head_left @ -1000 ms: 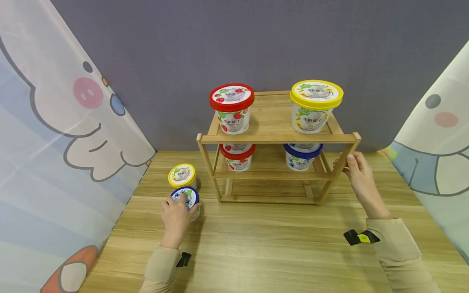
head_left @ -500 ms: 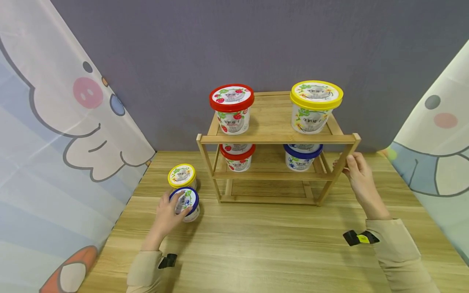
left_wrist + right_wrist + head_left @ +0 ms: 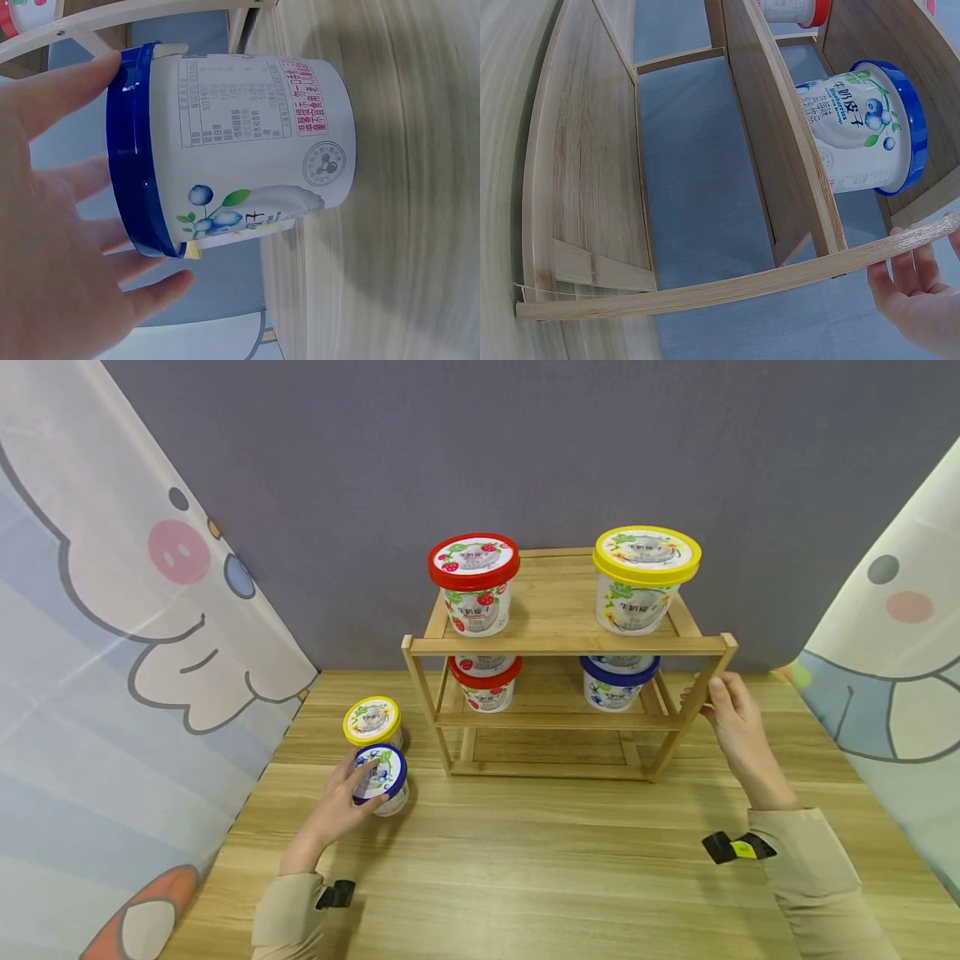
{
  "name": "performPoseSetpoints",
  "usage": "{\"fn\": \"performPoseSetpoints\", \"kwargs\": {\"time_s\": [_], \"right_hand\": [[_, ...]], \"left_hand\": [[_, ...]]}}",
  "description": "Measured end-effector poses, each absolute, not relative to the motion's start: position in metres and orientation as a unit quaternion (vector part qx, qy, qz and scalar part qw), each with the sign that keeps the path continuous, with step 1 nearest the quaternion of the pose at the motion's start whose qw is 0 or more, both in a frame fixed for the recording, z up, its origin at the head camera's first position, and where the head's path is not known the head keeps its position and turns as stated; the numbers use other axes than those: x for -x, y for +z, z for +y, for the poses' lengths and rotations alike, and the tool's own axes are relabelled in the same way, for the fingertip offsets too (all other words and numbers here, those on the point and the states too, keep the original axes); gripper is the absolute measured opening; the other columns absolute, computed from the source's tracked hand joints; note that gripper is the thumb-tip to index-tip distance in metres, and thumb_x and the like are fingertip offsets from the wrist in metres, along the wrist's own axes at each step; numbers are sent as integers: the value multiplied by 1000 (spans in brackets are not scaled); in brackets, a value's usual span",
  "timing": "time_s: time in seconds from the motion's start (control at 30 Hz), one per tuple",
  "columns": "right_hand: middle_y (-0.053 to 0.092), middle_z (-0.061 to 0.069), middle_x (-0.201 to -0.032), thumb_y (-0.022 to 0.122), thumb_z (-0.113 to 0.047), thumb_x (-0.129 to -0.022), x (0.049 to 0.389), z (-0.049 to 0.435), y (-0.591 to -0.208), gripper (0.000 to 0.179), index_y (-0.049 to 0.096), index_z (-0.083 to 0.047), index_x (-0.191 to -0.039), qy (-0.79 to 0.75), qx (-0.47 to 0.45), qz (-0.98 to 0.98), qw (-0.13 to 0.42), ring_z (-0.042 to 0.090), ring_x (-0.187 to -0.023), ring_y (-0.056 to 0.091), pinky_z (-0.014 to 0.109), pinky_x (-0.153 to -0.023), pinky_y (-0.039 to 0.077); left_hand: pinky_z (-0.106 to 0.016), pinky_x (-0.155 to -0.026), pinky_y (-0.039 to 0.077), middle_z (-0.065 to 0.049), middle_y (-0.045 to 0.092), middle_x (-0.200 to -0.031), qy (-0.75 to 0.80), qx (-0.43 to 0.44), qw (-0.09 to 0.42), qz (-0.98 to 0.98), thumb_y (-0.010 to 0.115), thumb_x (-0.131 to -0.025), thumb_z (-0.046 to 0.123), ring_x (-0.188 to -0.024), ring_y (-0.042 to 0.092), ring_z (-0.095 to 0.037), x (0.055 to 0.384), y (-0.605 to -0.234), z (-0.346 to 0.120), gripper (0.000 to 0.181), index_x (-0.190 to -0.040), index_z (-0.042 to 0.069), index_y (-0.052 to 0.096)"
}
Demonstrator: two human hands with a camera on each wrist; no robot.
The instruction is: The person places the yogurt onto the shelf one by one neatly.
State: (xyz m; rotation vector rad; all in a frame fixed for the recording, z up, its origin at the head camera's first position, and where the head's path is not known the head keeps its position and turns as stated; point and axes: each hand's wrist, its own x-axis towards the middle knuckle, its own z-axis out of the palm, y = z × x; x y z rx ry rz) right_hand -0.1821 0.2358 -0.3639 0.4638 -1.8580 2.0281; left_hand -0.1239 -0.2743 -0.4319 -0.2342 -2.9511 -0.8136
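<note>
On the table at the left, my left hand (image 3: pixel 330 814) holds a blueberry milk-pudding-style tub (image 3: pixel 392 805) by its blue lid, fingers and thumb spread around the rim. In the left wrist view the white tub (image 3: pixel 247 135) shows printed text and blueberries, and its base is close to the tabletop. Directly behind it stands a yellow-lidded tub (image 3: pixel 372 718). My right hand (image 3: pixel 738 731) grips the right side post of a wooden shelf (image 3: pixel 570 645); in the right wrist view, fingers (image 3: pixel 905 271) lie behind that post.
The shelf's top bears a red-lidded strawberry tub (image 3: pixel 476 610) and a yellow-lidded tub (image 3: pixel 637 606). Its middle level holds a red-lidded tub (image 3: pixel 489 696) and a blue-lidded tub (image 3: pixel 613 693). Patterned curtains (image 3: pixel 150 635) hang at both sides, a grey wall (image 3: pixel 360 527) behind.
My left hand and wrist have swung left around the blue-lidded tub, and its lid print has turned. The tub stays in nearly the same place. My right hand keeps its grip on the shelf.
</note>
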Motion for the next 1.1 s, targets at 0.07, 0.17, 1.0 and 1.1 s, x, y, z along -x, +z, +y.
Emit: {"fn": "performPoseSetpoints", "kwargs": {"time_s": [0.07,0.17,1.0,1.1], "right_hand": [[54,0,-93,36,-15,-95,182,235,-364,16,50,-10,-100,720,-166,-652,173,8,-83,55,14,-73,43],[54,1,-93,36,-15,-95,182,235,-364,17,50,-9,-100,722,-168,-649,171,8,-84,55,14,-74,43],[52,-1,-98,36,-17,-95,182,236,-365,16,50,-10,-99,719,-166,-653,170,7,-83,54,14,-73,43],[52,-1,-98,36,-17,-95,182,236,-365,16,49,-10,-99,718,-164,-654,171,7,-83,54,14,-73,43]], "left_hand": [[-63,-93,20,-32,19,-136,-266,71,38,-960,67,-77,27,-122,20,-50,124,-432,-273,59,-125,-1,46],[-62,-93,23,-33,21,-136,-265,60,41,-962,68,-77,28,-121,22,-50,123,-431,-271,60,-124,-1,47],[-55,-71,41,-36,38,-106,-189,-20,137,-972,76,-66,38,-95,40,-46,119,-431,-236,62,-106,-5,56],[-54,-69,42,-36,38,-103,-176,-28,152,-972,76,-64,40,-92,41,-46,119,-431,-232,63,-103,-6,57]]}}
